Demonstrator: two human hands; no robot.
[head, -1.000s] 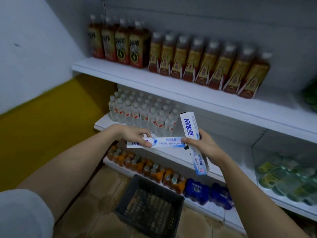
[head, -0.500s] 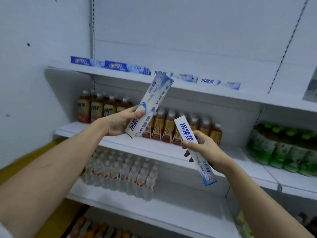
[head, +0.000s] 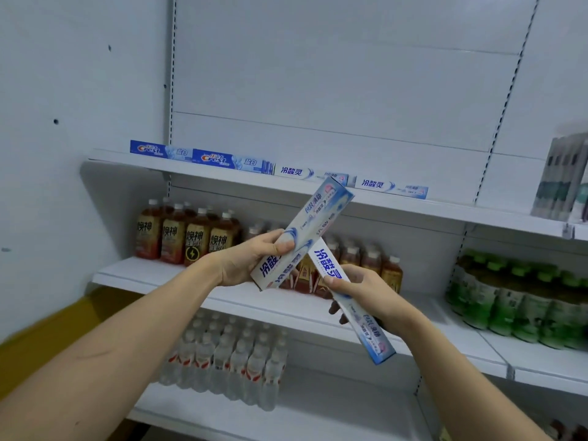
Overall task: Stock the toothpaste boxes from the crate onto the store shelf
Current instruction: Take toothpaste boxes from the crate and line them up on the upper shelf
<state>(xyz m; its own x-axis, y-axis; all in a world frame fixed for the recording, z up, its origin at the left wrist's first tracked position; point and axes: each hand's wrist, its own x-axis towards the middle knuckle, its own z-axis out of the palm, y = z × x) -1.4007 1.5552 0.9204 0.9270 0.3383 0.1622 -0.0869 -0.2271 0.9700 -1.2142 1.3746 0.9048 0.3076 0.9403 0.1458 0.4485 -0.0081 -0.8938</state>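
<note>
My left hand grips a white-and-blue toothpaste box that tilts up to the right, its top end just below the upper shelf. My right hand holds a second toothpaste box slanting down to the right; its upper end passes behind the first box. On the upper shelf lies a row of toothpaste boxes end to end: two blue ones at the left, white ones further right. The crate is out of view.
The shelf below carries brown tea bottles and green bottles at the right. Packs of water bottles stand on the lower shelf. Grey-green packs stand at the upper shelf's right end. A white wall is on the left.
My view has tilted up from the crate and low shelves to the upper shelf. Both hands rose with their boxes; the left box turned from flat to tilted and now crosses the right one.
</note>
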